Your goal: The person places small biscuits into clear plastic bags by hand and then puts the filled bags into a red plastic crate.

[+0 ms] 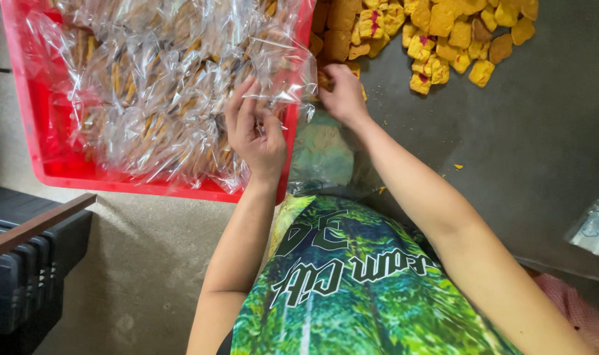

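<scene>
Plastic bag (293, 59), clear and crinkly, sits at the right edge of the red crate (30, 125), pinched at its open rim between my two hands. Nearest to me is my green printed shirt (352, 289), with a dark ribbed unit (23, 276) low on my left over the pale floor (148, 263). My left hand (256, 128) is raised over the crate's right wall, fingers bunched narrow on a fold of the film, thumb pressing it from the side. My right hand (344, 92) is just beside it, curled at the bag's edge where the film meets the table; fingertips are hidden under the knuckles, so I cannot tell exactly what they clamp, though they touch the film and the nearest biscuits. Another slack piece of clear film (322, 154) hangs below between crate and grey table (536, 131). Crate is full of clear packs (155, 85) holding brownish stick-like snacks, piled loose. Further out, on the table's far side, a heap of yellow square biscuits (444, 39), some with red marks, lies spread out. Small clear packet (592, 227) rests at the table's right edge, well apart from both hands.
</scene>
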